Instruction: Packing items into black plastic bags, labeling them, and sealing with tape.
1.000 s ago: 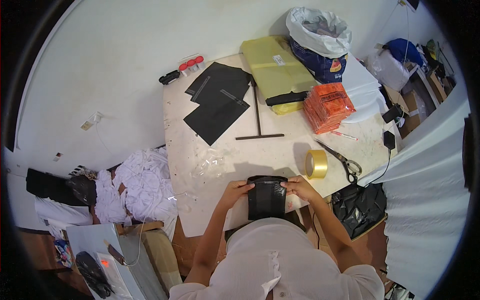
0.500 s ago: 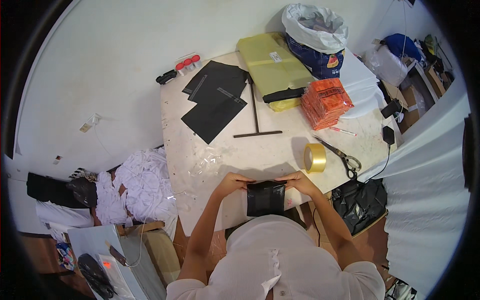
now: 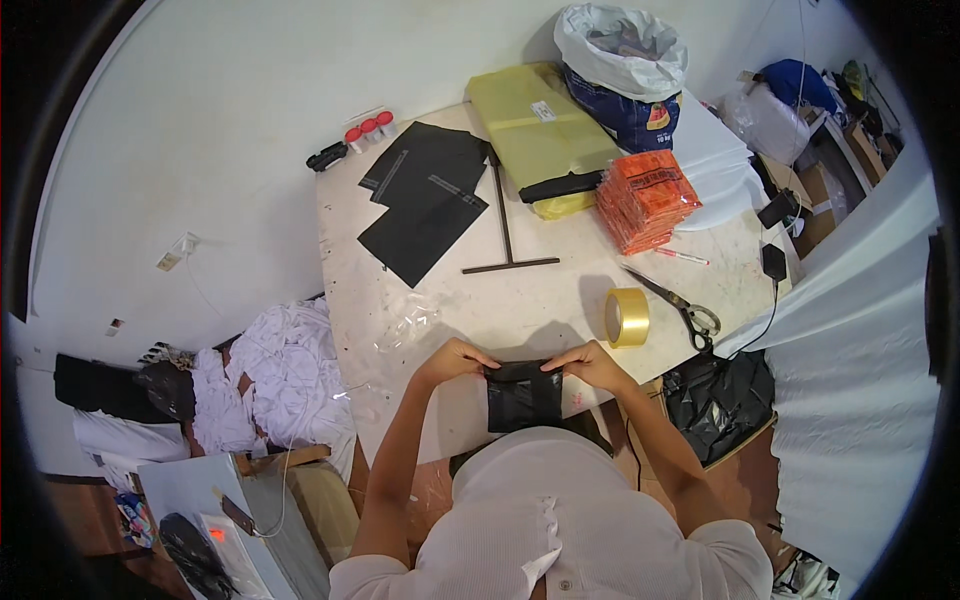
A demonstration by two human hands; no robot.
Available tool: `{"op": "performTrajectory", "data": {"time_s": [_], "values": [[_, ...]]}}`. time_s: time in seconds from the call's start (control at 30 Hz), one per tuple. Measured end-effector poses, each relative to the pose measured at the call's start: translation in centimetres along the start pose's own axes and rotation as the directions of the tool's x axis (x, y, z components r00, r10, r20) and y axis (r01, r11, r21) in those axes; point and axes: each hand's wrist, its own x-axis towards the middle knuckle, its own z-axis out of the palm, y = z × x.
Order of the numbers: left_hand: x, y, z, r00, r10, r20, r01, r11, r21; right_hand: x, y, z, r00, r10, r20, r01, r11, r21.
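A small black plastic bag (image 3: 525, 402) lies flat at the near edge of the table, close against my body. A band of it along the far side looks folded over. My left hand (image 3: 456, 362) pinches its far left corner. At the far right corner my right hand (image 3: 592, 366) is closed on the same bag, the fingers reaching a little in over its top. A roll of yellowish tape (image 3: 627, 317) stands to the right of my right hand, with black-handled scissors (image 3: 690, 313) beyond it.
Flat black bags (image 3: 424, 220) overlap at the back left, beside a T-shaped metal bar (image 3: 507, 220). Orange packets (image 3: 648, 202) are stacked near a yellow plastic pack (image 3: 535, 125) and a large sack (image 3: 625, 85). Clear plastic scraps (image 3: 408, 325) lie left. A black-lined box (image 3: 718, 405) stands below right.
My right fingers have moved inward over the bag's far edge. The bag and my left hand have shifted slightly left, and the whole view has shifted a little too.
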Motion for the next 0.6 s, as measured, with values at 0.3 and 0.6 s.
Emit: {"op": "performTrajectory", "data": {"time_s": [0.3, 0.6], "values": [[-0.3, -2.5, -1.7, 0.993, 0.084, 0.088, -0.080, 0.996, -0.047, 0.2, -0.1, 0.4, 0.987, -0.160, 0.008, 0.160, 0.984, -0.084], [0.7, 2.6, 0.3, 0.994, 0.107, -0.031, -0.109, 0.991, -0.079, -0.3, 0.2, 0.2, 0.993, -0.107, -0.059, 0.103, 0.992, -0.069]]}}
